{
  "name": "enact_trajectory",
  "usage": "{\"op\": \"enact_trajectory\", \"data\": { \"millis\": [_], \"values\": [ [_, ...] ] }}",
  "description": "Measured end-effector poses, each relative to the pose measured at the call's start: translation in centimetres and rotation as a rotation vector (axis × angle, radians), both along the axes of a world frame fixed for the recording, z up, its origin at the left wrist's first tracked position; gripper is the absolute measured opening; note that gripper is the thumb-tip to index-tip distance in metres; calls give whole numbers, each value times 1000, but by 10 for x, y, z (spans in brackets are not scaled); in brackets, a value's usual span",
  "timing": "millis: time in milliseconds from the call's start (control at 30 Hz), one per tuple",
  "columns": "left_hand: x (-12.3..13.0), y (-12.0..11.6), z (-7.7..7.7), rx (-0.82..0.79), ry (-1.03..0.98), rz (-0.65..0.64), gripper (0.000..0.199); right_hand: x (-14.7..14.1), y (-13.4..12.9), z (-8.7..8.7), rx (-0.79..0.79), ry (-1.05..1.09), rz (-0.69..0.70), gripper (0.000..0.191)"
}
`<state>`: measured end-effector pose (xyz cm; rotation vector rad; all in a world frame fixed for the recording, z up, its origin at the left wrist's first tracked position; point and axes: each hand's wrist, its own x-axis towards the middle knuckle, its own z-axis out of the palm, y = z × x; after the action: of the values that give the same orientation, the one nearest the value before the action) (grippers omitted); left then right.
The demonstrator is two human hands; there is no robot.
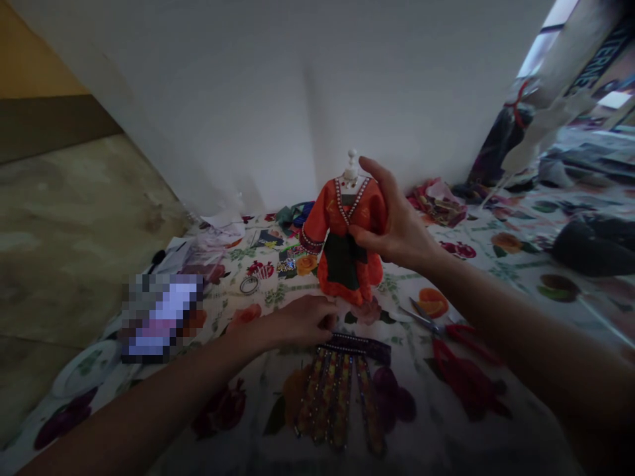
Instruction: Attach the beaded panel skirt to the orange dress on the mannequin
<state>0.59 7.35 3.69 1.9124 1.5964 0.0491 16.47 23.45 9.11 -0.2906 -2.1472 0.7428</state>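
Note:
A small dress-form mannequin [351,158] with a white knobbed top wears an orange dress [322,215] with bead-trimmed neckline and cuff and a dark green front panel. My right hand [397,225] is closed around the dress's right side, thumb across the front. Below it, my left hand [310,318] rests low over the cloth with curled fingers. Its thumb and fingertips pinch the upper left end of a beaded belt [354,345], which lies flat with several patterned, bead-edged strips [338,396] hanging from its dark band. The mannequin's base is hidden.
Red-handled scissors [439,330] lie partly opened at right on the fruit-print tablecloth [262,410]. At left are a blurred-out phone [161,324] and a clear round lid [84,367]. Fabric scraps [439,201] lie by the white wall; a white mannequin [540,132] stands far right.

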Motion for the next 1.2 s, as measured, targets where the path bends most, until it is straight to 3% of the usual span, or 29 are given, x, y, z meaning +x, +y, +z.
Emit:
{"op": "enact_trajectory", "data": {
  "millis": [100, 233, 433, 533, 667, 767, 867, 1033, 1200],
  "values": [
    [0, -3, 0, 57, -21, 22, 5, 0, -1, 1, -22, -10, -1, 89],
    [-2, -3, 6, -36, -137, 112, 15, 1, -3, 2, -18, 1, -7, 87],
    [-7, 4, 8, -66, -323, 80, 18, 1, -2, 2, -5, 2, -10, 87],
    [-10, 2, 4, -100, -451, 198, 31, 1, -3, 3, -3, 4, -19, 88],
    [-12, -4, 2, -277, -696, 400, 46, 2, -5, 4, 0, -1, -30, 87],
    [-13, -7, 5, -389, -793, 443, 50, 2, -5, 4, -5, -26, -42, 87],
    [-16, -8, 8, -317, -828, 402, 41, 2, -5, 4, 15, -36, -45, 87],
    [-26, -5, 4, -75, -666, 415, 33, 2, -5, 3, 30, -35, -43, 87],
    [-39, -1, -4, -57, -615, 290, 27, 1, -5, 2, -4, -63, -62, 87]
  ]
}}
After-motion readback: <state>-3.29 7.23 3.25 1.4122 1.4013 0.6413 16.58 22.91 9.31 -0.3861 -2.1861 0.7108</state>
